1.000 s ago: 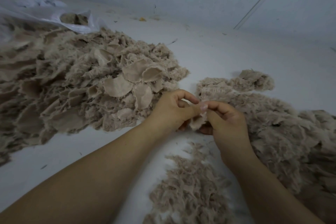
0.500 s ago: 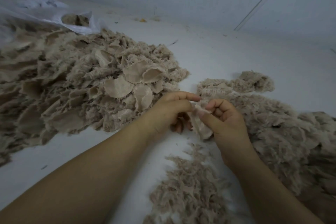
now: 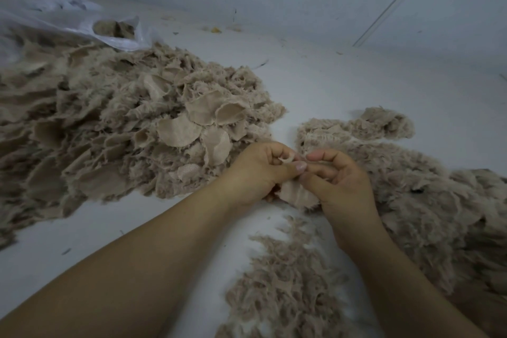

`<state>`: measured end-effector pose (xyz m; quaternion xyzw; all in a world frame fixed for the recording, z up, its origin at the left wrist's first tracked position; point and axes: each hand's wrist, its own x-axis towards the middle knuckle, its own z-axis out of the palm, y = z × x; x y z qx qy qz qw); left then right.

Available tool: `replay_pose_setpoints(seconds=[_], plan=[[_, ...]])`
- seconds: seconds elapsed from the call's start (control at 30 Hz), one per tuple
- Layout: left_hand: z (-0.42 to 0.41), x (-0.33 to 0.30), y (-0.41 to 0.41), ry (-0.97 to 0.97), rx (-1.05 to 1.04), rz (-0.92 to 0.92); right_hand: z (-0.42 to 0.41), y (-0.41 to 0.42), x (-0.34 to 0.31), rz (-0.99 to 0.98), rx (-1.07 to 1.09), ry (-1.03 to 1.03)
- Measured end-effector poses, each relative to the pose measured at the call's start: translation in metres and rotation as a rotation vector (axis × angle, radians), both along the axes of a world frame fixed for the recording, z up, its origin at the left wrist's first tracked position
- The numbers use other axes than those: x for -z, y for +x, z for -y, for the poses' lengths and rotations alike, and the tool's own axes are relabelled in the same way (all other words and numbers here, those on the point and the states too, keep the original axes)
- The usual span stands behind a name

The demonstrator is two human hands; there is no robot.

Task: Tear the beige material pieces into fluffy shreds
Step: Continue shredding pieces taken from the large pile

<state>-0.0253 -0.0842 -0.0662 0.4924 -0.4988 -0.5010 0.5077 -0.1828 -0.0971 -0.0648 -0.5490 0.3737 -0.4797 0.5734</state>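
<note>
White tabletop (image 3: 343, 96) runs back to a pale wall, and I take the beige piece (image 3: 297, 192) held over its middle as my landmark for everything else.

Half a second ago my 2 hands were a little apart, with the piece hanging between them. Now they have closed in: the left hand (image 3: 259, 170) and right hand (image 3: 338, 175) meet at its top edge, each pinching it between thumb and fingertips, thumbs nearly touching. I read this as a fresh grip taken for the next pull, so the tear on this piece seems only partly made; its lower flap looks whole and woven, not fluffy.

Counts, as far as I can make them:
- 2 hands, both clamped on the 1 piece.
- 3 beige heaps. Left of the piece lies the big pile of untorn pieces (image 3: 131, 129), several flat round discs showing on its near face; I cannot count them all. Right of it spreads the fluffy heap (image 3: 428, 200). Nearer me than the piece sits a smaller drift of shreds (image 3: 285, 285).
- 1 clear plastic bag (image 3: 90, 22), far left and behind, with a little beige showing inside.

Judging by the left pile's size, much of the job remains.
</note>
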Motion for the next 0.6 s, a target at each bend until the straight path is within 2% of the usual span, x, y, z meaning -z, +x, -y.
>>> replay_pose_setpoints(seconds=[0.17,0.3,0.33,0.4,0.47,0.53,0.6], plan=[[-0.001,0.003,-0.004,-0.111,-0.168,-0.131,0.002,0.001,0.004,-0.106,-0.007,0.003],[0.003,0.004,0.003,-0.189,-0.348,-0.129,0.003,0.003,0.005,-0.157,0.052,0.012],[0.003,0.002,0.008,-0.178,-0.286,-0.155,0.004,0.002,0.005,-0.138,0.091,0.026],[-0.002,-0.001,0.014,-0.113,0.046,-0.224,0.005,0.000,0.004,-0.081,0.144,0.059],[-0.007,-0.005,0.017,-0.032,0.323,-0.131,0.004,-0.001,0.002,-0.046,0.155,0.079],[-0.009,-0.011,0.012,-0.015,0.314,-0.006,0.003,-0.001,0.001,-0.025,0.149,0.078],[-0.005,-0.012,0.006,-0.025,0.134,0.056,0.003,-0.001,0.000,0.023,0.129,0.090]])
